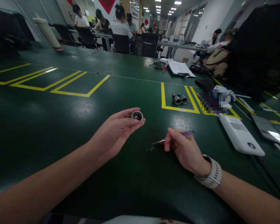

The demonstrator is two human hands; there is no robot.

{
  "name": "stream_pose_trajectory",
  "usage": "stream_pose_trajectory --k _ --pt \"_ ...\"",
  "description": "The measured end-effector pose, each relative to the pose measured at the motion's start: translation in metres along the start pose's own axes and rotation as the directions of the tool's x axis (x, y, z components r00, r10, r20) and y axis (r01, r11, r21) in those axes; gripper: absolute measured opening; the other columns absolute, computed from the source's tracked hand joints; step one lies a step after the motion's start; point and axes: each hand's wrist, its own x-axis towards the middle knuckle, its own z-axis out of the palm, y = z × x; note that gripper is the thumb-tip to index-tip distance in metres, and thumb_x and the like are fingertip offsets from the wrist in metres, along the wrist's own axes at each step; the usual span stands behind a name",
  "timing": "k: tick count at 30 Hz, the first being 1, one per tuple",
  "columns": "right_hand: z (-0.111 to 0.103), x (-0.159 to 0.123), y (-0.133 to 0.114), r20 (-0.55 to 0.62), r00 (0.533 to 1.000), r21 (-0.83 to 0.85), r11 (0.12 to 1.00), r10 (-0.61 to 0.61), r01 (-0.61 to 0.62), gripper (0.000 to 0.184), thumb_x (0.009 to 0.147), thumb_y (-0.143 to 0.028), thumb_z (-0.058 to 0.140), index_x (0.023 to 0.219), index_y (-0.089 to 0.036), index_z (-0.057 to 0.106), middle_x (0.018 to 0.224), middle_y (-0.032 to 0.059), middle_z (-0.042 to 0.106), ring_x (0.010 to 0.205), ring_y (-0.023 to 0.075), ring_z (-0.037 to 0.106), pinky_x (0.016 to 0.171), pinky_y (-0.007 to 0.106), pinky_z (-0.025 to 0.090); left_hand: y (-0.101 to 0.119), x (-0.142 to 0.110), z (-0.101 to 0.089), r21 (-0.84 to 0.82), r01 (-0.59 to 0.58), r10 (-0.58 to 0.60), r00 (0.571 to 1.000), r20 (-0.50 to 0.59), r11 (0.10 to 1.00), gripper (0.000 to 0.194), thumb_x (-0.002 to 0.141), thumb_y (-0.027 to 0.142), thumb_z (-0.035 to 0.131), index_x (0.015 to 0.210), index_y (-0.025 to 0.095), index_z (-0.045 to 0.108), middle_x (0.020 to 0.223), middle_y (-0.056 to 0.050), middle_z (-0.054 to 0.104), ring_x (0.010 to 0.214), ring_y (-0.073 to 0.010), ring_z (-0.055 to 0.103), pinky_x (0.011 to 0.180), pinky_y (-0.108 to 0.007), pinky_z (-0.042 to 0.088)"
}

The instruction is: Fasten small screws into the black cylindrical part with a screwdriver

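My left hand (116,129) is closed around a round, hollow metal part (137,116). Its open end faces me and some detail shows inside the bore. To the right, my right hand (183,146) pinches slim pointed tweezers (159,142), silver at the tip and purplish at the rear end. The tip points left, just above three small dark rings (150,149) on the green table (130,186). The rings lie apart from both hands. A pale watch is on my right wrist.
Similar metal parts (179,99) with small rings lie inside a yellow-taped box at right. Beyond it are a white device (241,134), a phone (270,129) and cloth items. Papers (180,67) lie farther back; a pale bottle (48,32) stands far left. Several people sit beyond.
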Motion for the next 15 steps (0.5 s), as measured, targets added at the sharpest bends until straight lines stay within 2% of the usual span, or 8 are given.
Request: stream_pose_trajectory --k 3,10,13,15 --pt "-0.002 -0.001 0.0 -0.036 0.999 -0.057 0.998 -0.012 0.01 0.03 0.082 -0.034 0.055 0.057 -0.017 0.059 0.046 -0.0031 0.052 0.046 0.0088 0.049 0.05 0.022 0.04 -0.004 -0.003 -0.004 0.015 0.051 -0.051 0.999 0.0 0.999 0.033 0.068 -0.004 0.054 0.096 0.011 0.063 0.096 -0.008 0.065 0.097 -0.0192 0.06 0.095 -0.035 0.045" --pt "-0.006 -0.002 0.004 0.003 1.0 -0.172 0.985 -0.026 0.026 0.031 0.083 -0.036 0.052 0.059 -0.018 0.058 0.047 -0.0034 0.052 0.049 0.0099 0.05 0.054 0.024 0.04 -0.009 -0.001 -0.009 0.109 0.09 -0.091 0.996 0.002 0.99 0.033 0.069 -0.001 0.058 0.097 0.014 0.064 0.098 -0.006 0.065 0.099 -0.0187 0.059 0.094 -0.034 0.046" --pt "-0.006 -0.003 0.003 0.015 0.999 -0.264 0.963 -0.047 0.049 0.032 0.085 -0.037 0.05 0.06 -0.018 0.057 0.05 -0.003 0.053 0.05 0.0104 0.05 0.052 0.024 0.039 -0.011 0.0 -0.01 0.131 0.101 -0.103 0.995 0.008 0.986 0.034 0.068 -0.001 0.059 0.098 0.015 0.064 0.098 -0.006 0.066 0.098 -0.0187 0.059 0.093 -0.034 0.046" --pt "-0.004 -0.005 -0.001 0.028 0.997 -0.382 0.921 -0.074 0.079 0.032 0.085 -0.037 0.048 0.061 -0.018 0.058 0.051 -0.0024 0.053 0.051 0.0111 0.051 0.052 0.025 0.039 -0.013 0.001 -0.012 0.144 0.103 -0.107 0.994 0.022 0.984 0.034 0.069 0.001 0.06 0.099 0.016 0.063 0.1 -0.005 0.065 0.099 -0.0188 0.059 0.093 -0.033 0.046"
